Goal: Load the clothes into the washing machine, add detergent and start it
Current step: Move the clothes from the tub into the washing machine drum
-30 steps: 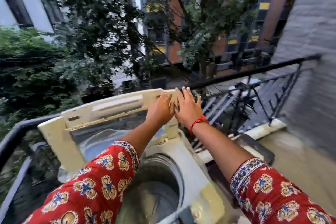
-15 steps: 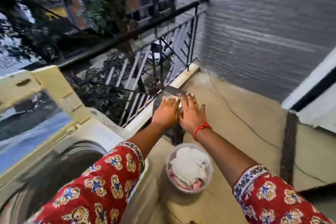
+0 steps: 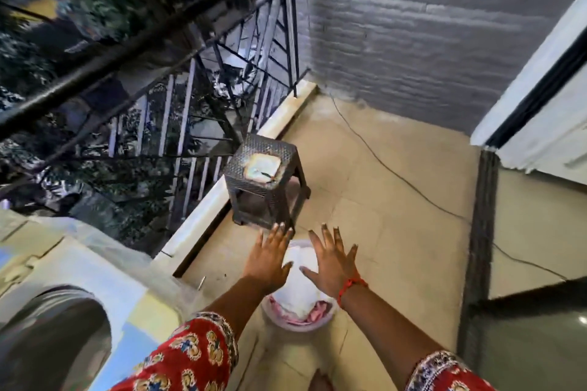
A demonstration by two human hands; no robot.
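A round pale bucket (image 3: 297,325) stands on the balcony floor, filled with white and pink clothes (image 3: 298,292). My left hand (image 3: 270,259) and my right hand (image 3: 330,260) hover above it, palms down, fingers spread, holding nothing. The top-loading washing machine (image 3: 104,267) is at the lower left, its round drum opening (image 3: 54,336) uncovered. Whether the hands touch the clothes I cannot tell.
A dark woven stool (image 3: 265,181) stands just beyond the bucket, against the black metal railing (image 3: 178,73). A thin cable (image 3: 397,174) runs across the tiled floor. A grey brick wall (image 3: 428,25) closes the far side; a white door frame (image 3: 540,79) is at the right.
My hands left the raised washer lid, swung right and down, and have separated over the bucket of clothes. The view has turned from the washer to the floor.
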